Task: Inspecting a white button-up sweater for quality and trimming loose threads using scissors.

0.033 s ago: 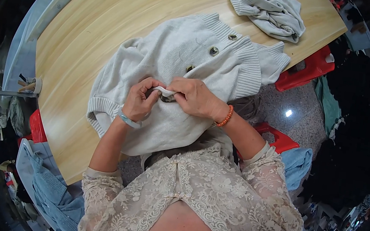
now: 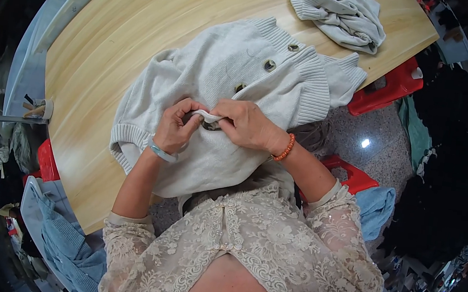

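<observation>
Cream knitted cardigan [image 2: 195,78], lying spread and rumpled on the wood-patterned table [image 2: 98,73], with its near part reaching over the table's edge toward the wearer of the cream lace top [image 2: 270,231]. Three dark round buttons [image 2: 270,65] form a slanting row from the upper right down toward the hands; a further dark round piece, partly covered, shows just below the fingers. The left hand [image 2: 175,128], with a pale bangle [image 2: 162,152] at its wrist, pinches one end of a small raised fold of the knit between thumb and fingertips. The right hand [image 2: 248,124], with an orange bead bracelet [image 2: 286,147] at its wrist, pinches the other end of the same fold, its fingers bent and close together. The two hands are just beside each other, the fold bridging the gap. A broad ribbed band lies to the right of the hands, and a second ribbed edge at the lower left. At the table's far side rests a bunched pale knit garment [image 2: 346,20], apart from the cardigan. Beyond the right edge stand a red stool [image 2: 388,88] and, over the speckled floor [image 2: 384,143], a heap of black fabric [image 2: 445,170].
</observation>
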Tool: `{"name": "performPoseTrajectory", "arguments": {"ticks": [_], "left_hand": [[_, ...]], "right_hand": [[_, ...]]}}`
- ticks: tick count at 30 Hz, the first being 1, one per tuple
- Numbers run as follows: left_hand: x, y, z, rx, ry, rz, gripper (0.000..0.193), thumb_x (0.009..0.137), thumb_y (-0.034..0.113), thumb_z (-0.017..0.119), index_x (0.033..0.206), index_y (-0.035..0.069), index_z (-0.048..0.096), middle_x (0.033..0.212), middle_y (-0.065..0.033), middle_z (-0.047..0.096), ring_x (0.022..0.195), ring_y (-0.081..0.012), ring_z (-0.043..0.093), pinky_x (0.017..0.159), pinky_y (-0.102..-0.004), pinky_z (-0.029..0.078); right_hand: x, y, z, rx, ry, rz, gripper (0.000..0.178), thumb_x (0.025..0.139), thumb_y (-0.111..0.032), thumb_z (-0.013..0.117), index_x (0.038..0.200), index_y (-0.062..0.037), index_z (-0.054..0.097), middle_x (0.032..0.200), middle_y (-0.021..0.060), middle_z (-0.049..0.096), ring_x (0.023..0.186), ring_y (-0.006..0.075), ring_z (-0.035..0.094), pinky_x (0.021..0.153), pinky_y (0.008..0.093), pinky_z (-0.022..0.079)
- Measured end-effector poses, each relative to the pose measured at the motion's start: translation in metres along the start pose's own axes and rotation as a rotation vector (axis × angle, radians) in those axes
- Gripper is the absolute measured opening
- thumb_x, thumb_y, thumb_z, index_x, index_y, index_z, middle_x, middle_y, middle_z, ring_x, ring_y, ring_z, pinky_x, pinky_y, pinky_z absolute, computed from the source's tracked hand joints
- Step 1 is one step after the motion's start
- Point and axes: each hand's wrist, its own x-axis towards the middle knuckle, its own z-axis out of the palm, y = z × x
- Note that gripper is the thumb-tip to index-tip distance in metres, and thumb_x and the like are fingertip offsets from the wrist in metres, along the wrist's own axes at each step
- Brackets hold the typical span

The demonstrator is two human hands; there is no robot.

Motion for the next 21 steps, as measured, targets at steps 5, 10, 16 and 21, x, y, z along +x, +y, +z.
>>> {"name": "performPoseTrajectory", "arguments": {"ticks": [5,10,16,21], "left_hand": [[-0.001,-0.001,-0.010,0.105,0.061,-0.075,0.016,0.083,0.009,0.074,0.088,0.001,0.062,0.077,0.0028,0.060,0.072,-0.0036,0.052,0.064,-0.0208,0.044],[0.000,0.015,-0.008,0.635,0.180,-0.131,0.018,0.081,0.013,0.075,0.088,0.002,0.062,0.082,-0.0100,0.064,0.067,-0.0200,0.061,0.063,-0.0279,0.047],[0.039,0.042,0.042,0.368,0.103,0.163,0.020,0.079,0.001,0.065,0.099,0.002,0.063,0.092,-0.0142,0.061,0.077,-0.0318,0.061,0.074,-0.0404,0.049],[0.078,0.037,0.064,0.489,0.082,0.136,0.018,0.079,0.007,0.069,0.096,0.001,0.067,0.083,-0.0160,0.065,0.075,-0.0298,0.064,0.070,-0.0365,0.050]], "right_hand": [[-0.011,-0.006,-0.022,-0.327,-0.013,0.154,0.012,0.084,-0.013,0.063,0.093,-0.0049,0.063,0.088,0.0110,0.058,0.078,0.0323,0.063,0.067,0.0408,0.050],[-0.024,0.006,-0.054,-0.502,-0.011,0.194,0.014,0.085,-0.014,0.063,0.098,-0.0103,0.063,0.090,0.0081,0.057,0.075,0.0304,0.063,0.064,0.0393,0.051],[-0.024,0.006,-0.042,-0.467,0.053,0.118,0.016,0.084,-0.012,0.063,0.099,-0.0096,0.063,0.090,0.0082,0.057,0.075,0.0305,0.063,0.063,0.0398,0.051],[-0.028,0.005,-0.041,-0.431,0.093,0.103,0.016,0.080,-0.010,0.062,0.095,-0.0073,0.060,0.090,0.0099,0.057,0.075,0.0325,0.062,0.063,0.0409,0.051]]}}
